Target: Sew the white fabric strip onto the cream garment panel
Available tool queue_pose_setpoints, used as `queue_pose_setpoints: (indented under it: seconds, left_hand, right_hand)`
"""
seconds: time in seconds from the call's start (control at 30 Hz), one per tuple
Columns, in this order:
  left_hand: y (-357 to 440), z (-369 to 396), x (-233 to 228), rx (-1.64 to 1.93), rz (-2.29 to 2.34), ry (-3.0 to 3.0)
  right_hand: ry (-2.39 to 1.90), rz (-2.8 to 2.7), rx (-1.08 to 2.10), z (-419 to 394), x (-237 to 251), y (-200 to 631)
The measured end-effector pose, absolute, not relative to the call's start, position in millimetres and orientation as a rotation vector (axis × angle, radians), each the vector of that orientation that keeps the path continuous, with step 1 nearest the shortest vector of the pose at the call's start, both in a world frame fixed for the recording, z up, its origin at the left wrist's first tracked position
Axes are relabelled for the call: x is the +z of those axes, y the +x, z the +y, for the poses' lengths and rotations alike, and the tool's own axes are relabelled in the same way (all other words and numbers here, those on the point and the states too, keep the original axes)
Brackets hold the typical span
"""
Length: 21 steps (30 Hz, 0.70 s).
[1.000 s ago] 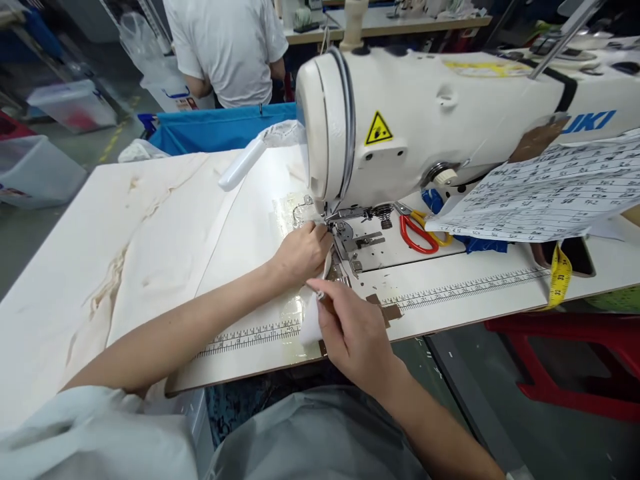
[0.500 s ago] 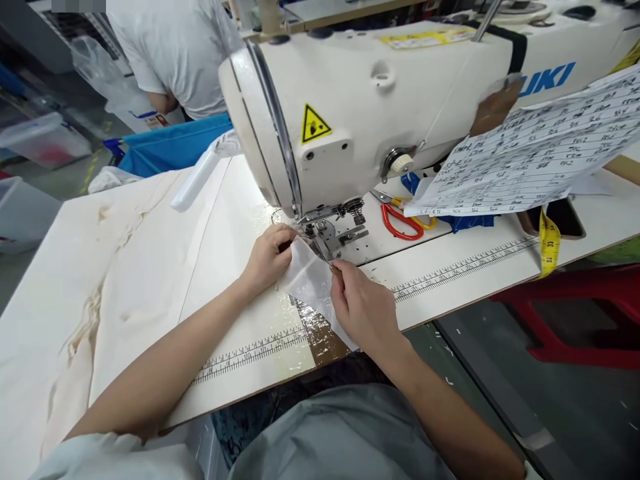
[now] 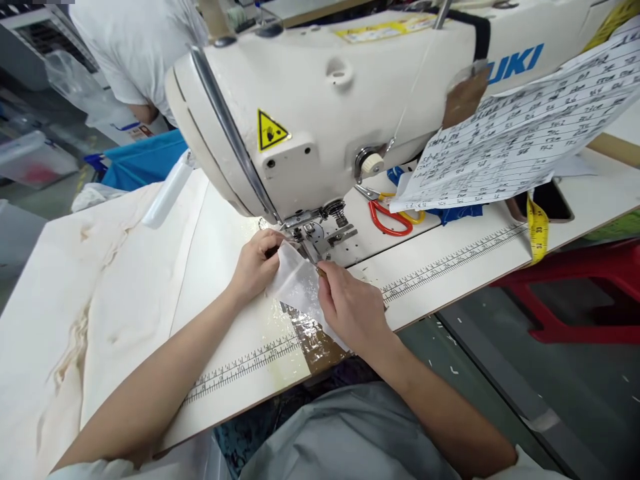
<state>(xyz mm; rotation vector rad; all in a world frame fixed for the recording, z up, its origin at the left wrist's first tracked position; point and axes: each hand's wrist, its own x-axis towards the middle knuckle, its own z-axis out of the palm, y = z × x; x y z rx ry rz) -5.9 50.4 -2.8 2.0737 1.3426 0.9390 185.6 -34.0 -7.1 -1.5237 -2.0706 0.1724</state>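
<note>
Both hands are right up at the needle area of the sewing machine. The left hand is curled closed, fingertips pinching the far corner of a small white fabric piece close against the presser foot. The right hand pinches the near edge of the same piece between thumb and forefinger, knuckles up, wrist low over the bench.

The risk here, by the look of it: the left fingertips sit just beside the foot, so if the machine ran with them that close, a finger could be caught. The piece is small and limp; an uneven pull between the two hands would likely skew it under the foot, or the loose tail could fold under.

Both forearms come in from the lower edge, the left stretched long across the bench, the right bent sharply at the wrist. The fabric lies on the glossy taped patch, between the hands. Red-handled scissors lie well apart behind the foot, a yellow tape measure hangs off the bench edge, and a printed sheet leans on the machine. Another person in a white shirt stands beyond.
</note>
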Motion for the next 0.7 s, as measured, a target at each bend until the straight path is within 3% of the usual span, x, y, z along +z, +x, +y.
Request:
queue_pose_setpoints:
  seconds: [0.7]
  left_hand:
    - [-1.9,54.8,-8.8,0.848,1.416,2.597]
  right_hand:
    - [-1.536,-2.135,0.123,-33.5,-7.9,183.4]
